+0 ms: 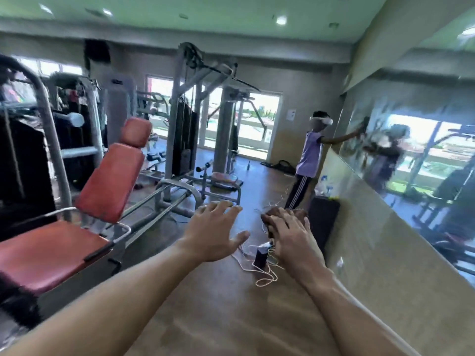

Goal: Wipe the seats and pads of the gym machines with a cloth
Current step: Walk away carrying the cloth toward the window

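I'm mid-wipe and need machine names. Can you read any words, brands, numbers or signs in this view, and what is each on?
No text can be read.
White paper sheet on the far wall beside the glass door: print too small and blurred.
Dark mark on the grey upright panel behind the red padded backrest: blurred, unreadable.
Red seat pad: no label visible.

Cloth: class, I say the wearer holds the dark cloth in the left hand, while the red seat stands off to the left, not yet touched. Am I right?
Wrong on one point: the cloth is gripped in the right hand, not the left. The left hand is open and holds nothing. The head view shows it. The red seat does stand off to the left, not yet touched.
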Tool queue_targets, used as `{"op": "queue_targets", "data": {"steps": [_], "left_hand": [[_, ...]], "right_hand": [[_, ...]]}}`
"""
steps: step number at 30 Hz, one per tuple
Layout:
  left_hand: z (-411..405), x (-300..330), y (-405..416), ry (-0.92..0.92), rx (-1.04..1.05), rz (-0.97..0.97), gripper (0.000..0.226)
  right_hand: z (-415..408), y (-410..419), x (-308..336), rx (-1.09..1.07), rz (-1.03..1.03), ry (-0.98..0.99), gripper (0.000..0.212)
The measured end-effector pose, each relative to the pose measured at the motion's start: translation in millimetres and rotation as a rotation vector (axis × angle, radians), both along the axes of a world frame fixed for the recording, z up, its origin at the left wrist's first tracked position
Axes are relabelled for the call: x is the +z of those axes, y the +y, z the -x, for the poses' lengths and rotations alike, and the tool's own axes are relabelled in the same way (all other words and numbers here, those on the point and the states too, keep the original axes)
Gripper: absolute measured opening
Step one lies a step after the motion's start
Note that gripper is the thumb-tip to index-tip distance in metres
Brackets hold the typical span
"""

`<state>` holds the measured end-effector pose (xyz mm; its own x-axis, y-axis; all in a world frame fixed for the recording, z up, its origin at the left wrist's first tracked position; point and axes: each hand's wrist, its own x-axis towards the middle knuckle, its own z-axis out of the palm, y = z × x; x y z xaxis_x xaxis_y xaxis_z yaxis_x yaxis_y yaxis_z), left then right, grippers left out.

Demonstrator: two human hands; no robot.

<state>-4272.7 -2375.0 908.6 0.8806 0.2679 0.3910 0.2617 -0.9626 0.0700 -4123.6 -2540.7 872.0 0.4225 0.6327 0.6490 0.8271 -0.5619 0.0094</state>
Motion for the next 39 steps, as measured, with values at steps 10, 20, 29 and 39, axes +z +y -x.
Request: {"op": "queue_targets", "data": {"steps": [10, 20, 29, 39], "left_hand": [[-336.0, 34.1, 208.0, 0.051, -0.054, -0.034, 0.070], [-674.4, 22.3, 412.6, 0.064, -0.056, -0.034, 0.067], [-992.5, 19.8, 634.9, 0.005, -0.034, -0.008, 0.082], [-1374.6, 22.7, 821.0, 0.095, -0.195, 0.017, 0.073]], "right_hand": [[-333.3, 198.7, 36.6, -0.031, -0.091, -0.016, 0.031], [-688.6, 413.9, 16.1, -0.033, -0.133, 0.054, 0.034], [-998.9, 632.5, 21.4, -0.051, -0.110, -0.021, 0.042], [-1354.0, 792.0, 18.3, -0.193, -0.029, 0.045, 0.044]]}}
